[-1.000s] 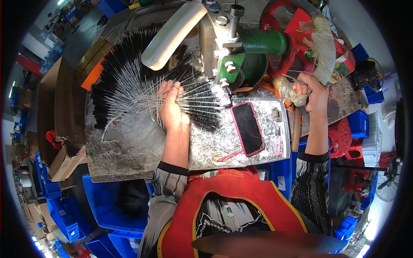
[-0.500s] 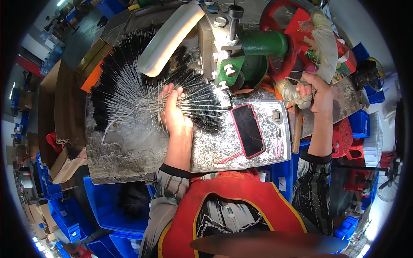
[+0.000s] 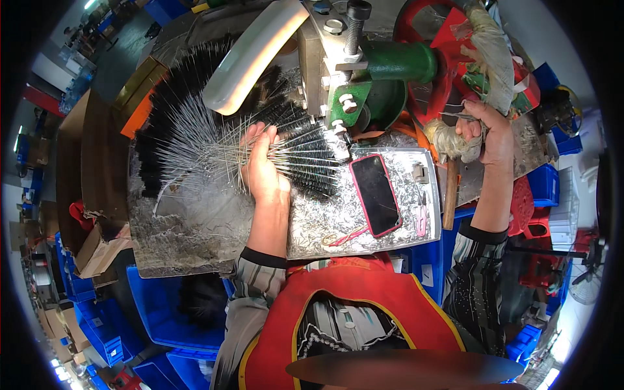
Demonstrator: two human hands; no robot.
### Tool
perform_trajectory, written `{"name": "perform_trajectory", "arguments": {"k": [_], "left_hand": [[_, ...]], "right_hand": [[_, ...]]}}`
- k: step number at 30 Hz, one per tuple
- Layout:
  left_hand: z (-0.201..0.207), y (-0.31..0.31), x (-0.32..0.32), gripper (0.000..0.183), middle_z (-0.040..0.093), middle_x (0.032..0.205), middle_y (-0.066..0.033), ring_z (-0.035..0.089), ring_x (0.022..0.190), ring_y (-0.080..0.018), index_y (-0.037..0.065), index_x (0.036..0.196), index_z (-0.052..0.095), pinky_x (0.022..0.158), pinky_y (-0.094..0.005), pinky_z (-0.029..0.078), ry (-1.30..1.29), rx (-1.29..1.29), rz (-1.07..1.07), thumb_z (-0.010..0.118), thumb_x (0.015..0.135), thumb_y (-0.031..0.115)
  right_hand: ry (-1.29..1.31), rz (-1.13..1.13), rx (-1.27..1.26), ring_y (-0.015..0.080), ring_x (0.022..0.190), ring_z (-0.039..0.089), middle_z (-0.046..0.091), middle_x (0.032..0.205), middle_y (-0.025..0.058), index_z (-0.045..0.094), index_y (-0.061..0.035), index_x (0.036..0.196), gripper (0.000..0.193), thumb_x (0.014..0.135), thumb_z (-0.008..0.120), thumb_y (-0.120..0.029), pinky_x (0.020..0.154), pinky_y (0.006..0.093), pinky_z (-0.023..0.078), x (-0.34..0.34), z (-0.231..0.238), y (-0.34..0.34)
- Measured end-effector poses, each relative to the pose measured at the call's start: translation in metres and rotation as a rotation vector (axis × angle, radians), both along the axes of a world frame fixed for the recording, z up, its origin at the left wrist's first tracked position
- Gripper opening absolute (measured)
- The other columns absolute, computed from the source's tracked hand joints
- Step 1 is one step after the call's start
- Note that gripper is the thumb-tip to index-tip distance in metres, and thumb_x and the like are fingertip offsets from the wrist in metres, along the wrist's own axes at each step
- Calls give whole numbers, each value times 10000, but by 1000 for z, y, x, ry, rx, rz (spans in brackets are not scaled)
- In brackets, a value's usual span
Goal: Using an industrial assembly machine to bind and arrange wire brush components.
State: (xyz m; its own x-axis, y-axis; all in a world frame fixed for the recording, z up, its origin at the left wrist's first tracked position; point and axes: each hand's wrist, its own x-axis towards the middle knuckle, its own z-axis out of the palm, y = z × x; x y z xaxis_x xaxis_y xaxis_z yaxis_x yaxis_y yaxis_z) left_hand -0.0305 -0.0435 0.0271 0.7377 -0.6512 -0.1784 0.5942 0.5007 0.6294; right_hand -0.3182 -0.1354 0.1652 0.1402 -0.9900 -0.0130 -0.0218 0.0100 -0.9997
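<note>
My left hand point(image 3: 265, 172) is closed around a bundle of twisted-wire brushes point(image 3: 305, 156), their black bristled ends fanning right and bare wire ends pointing left. Beside it lies a large heap of similar wire brushes point(image 3: 188, 130) with black bristles. Over at the right, my right hand point(image 3: 491, 133) is closed, thumb uppermost, by a cloth-wrapped lump point(image 3: 455, 144). A thin grey pointed piece point(image 3: 454, 115) shows at its fingertips; what the fingers grip is unclear. Below the lump a wooden handle point(image 3: 450, 195) hangs down.
A green machine point(image 3: 400, 62) with a red wheel point(image 3: 444, 78) stands ahead, under a white lamp point(image 3: 257, 55). A phone in a pink case point(image 3: 376, 195) rests on the metal sheet point(image 3: 318, 234). Blue bins point(image 3: 156, 312) sit below the table; a cardboard box point(image 3: 97, 149) is at left.
My right hand has shifted slightly right and up, and the wrapped lump sits a little further right. The left hand keeps its hold on the brushes, almost unmoved.
</note>
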Motion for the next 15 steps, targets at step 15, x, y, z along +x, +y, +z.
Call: {"name": "perform_trajectory", "arguments": {"k": [15], "left_hand": [[-2,7,11,394,498,1029,-148,548,887,-221,-40,1086,414,752,-301,471,55,26,-146,597,762,87]], "right_hand": [[-277,-240,-307,112,416,452,479,519,56,540,30,736,66,697,570,-14,445,248,423,14,-85,5]]}}
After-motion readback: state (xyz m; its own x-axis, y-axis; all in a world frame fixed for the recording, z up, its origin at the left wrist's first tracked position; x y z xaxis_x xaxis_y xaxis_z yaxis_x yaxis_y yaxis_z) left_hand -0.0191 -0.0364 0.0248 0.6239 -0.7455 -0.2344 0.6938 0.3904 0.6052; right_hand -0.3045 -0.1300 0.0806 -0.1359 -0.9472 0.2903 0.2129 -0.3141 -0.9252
